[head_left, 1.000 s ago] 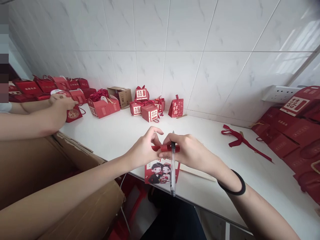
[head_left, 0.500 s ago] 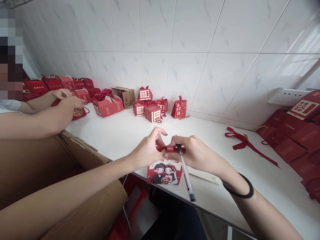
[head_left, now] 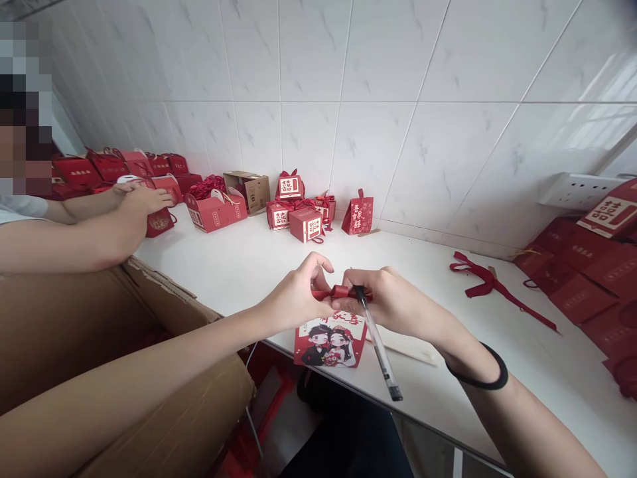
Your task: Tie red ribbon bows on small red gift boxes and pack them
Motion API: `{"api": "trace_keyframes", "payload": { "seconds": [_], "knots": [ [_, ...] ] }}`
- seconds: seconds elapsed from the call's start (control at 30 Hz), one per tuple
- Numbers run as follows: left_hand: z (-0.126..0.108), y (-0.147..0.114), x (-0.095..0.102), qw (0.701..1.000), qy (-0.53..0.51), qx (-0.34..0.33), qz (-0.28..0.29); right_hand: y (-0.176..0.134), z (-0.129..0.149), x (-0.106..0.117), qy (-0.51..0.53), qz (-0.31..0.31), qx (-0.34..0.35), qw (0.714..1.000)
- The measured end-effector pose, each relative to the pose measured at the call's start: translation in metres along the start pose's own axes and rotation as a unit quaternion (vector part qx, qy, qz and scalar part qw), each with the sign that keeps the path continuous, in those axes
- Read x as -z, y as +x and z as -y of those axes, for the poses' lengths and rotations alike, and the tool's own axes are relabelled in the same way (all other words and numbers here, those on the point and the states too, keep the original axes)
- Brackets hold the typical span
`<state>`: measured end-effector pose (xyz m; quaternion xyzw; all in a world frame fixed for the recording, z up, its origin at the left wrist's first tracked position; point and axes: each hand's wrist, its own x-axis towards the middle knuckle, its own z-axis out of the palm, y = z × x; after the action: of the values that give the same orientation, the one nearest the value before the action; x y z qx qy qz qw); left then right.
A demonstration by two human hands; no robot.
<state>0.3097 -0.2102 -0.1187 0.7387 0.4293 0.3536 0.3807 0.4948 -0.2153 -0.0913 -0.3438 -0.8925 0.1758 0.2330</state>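
Observation:
Between my two hands is a red ribbon with a knot or loop at its middle, at the top of a small red gift box printed with a cartoon bride and groom. My left hand pinches the ribbon's left side, thumb and fingers curled. On the right side, my right hand grips the ribbon, and a black-capped clear pen is tucked in the same hand, slanting down toward me. The box sits at the table's front edge; its upper part is partly hidden by my hands.
Several red boxes stand by the wall, with a red bag beside them. Loose red ribbon lies to the right, near stacked red boxes. At left, a co-worker's hands handle a box beside a large open carton.
My hands stay at the ribbon; my right thumb has shifted, uncovering more of the box's lettering. The pen's lower end swings slightly right. The co-worker's hands have moved on their box.

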Motion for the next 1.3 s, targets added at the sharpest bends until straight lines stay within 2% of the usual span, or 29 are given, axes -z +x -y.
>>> {"api": "trace_keyframes", "payload": {
  "seconds": [0.1,0.37,0.53,0.6,0.8,0.93,1.17,1.3],
  "knots": [
    [0.001,-0.001,0.0,1.0,-0.006,-0.001,0.001,0.0,-0.003,0.002,0.004,0.0,0.0,1.0],
    [0.005,0.001,0.001,1.0,-0.003,-0.006,0.01,-0.002,0.002,-0.007,-0.051,-0.048,-0.014,0.997],
    [0.001,0.0,0.001,1.0,0.01,-0.006,0.002,0.003,-0.004,0.002,0.061,0.011,-0.031,0.998],
    [0.001,0.0,0.001,1.0,0.008,-0.005,0.003,0.005,-0.006,0.003,0.089,0.016,-0.033,0.995],
    [0.002,0.001,0.001,1.0,-0.005,-0.013,0.01,0.003,-0.003,-0.002,0.076,-0.006,-0.03,0.997],
    [0.001,0.0,0.001,1.0,0.003,-0.006,0.009,0.004,-0.004,0.001,0.096,0.018,-0.043,0.994],
    [0.004,0.0,0.003,1.0,0.004,-0.019,0.023,0.009,-0.01,0.008,0.195,0.058,-0.048,0.978],
    [0.007,0.001,0.006,0.998,-0.021,-0.031,0.049,0.01,-0.011,0.005,0.188,0.043,-0.06,0.979]
  ]
}}
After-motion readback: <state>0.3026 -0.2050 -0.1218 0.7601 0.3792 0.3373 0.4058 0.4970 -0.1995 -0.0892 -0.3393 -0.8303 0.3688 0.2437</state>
